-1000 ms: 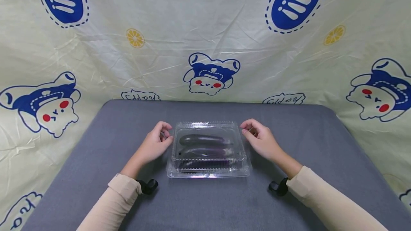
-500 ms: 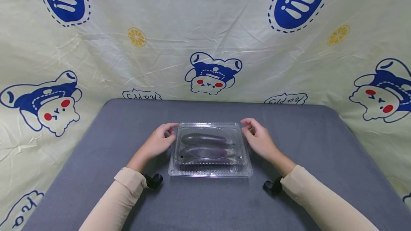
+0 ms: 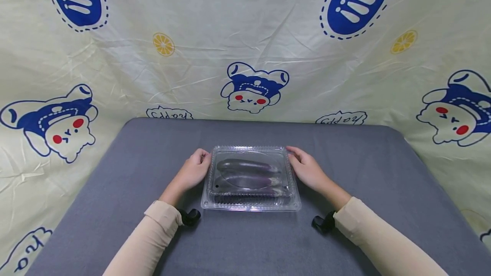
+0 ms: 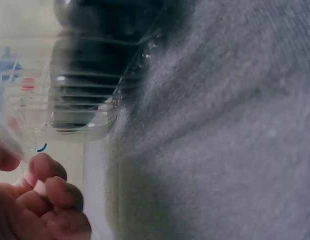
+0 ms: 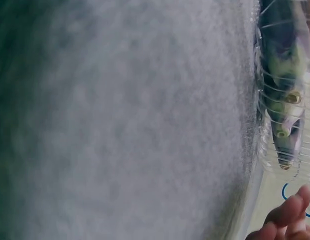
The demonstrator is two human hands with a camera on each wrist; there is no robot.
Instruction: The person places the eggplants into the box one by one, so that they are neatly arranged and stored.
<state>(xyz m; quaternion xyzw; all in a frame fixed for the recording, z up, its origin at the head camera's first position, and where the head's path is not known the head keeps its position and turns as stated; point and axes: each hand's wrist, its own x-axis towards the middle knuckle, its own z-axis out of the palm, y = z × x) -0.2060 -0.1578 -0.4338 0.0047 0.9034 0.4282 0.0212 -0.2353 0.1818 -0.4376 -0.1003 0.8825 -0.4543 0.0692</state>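
Observation:
A clear plastic clamshell container point(image 3: 251, 208) sits on the table with its lid down, and dark purple eggplants point(image 3: 245, 166) show through it. My left hand point(image 3: 194, 168) pinches the far left edge of the container. In the left wrist view, the clear rim lies between the thumb and curled fingers of the left hand point(image 4: 47, 202). At the far right corner, my right hand point(image 3: 308, 171) holds the edge between thumb and fingers. The right wrist view shows eggplant stem ends point(image 5: 286, 107) through the ribbed wall, above the right hand's fingers point(image 5: 287, 212); its thumb is out of sight there.
The grey cloth-covered table point(image 3: 245, 246) extends on all sides of the container. Behind it hangs a pale curtain point(image 3: 245, 33) printed with cartoon figures. Black straps point(image 3: 190, 217) sit at both wrists.
My left hand has moved right to the container's edge, and its fingers have closed there. The right hand's fingers have lowered onto the far right corner. The container stays on the table.

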